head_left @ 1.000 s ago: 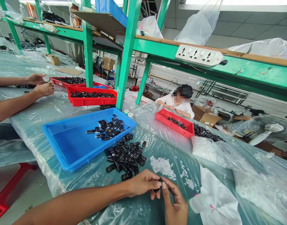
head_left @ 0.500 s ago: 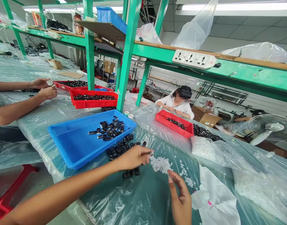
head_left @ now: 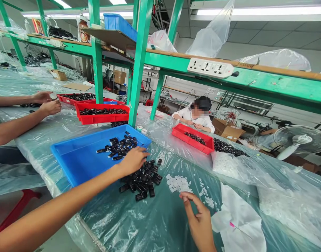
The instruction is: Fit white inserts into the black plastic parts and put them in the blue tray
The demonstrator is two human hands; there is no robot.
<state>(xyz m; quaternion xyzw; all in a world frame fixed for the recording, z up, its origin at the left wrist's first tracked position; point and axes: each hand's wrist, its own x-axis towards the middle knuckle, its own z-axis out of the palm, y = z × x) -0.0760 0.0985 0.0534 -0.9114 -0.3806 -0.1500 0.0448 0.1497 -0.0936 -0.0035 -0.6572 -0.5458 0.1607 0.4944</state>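
Observation:
My left hand (head_left: 134,161) is over the pile of black pieces (head_left: 143,180), by the near right edge of the blue tray (head_left: 81,162). Its fingers are bent and slightly apart, with nothing visible between them. More black pieces (head_left: 120,145) lie inside the tray. My right hand (head_left: 199,220) is just below the heap of small white pieces (head_left: 177,183). Its thumb and index finger are pinched together; whatever is between the tips is too small to make out.
A white cloth (head_left: 240,224) with a pink-ended item lies at the right, near plastic bags of white pieces (head_left: 225,168). Red trays (head_left: 104,119) stand behind the blue tray. A co-worker's hands (head_left: 50,105) are at the left; another person (head_left: 199,113) sits opposite. A green frame post (head_left: 139,66) rises behind.
My left hand has moved left, from beside the white pieces to over the black pile. My right thumb and index finger have closed together. The view has shifted slightly.

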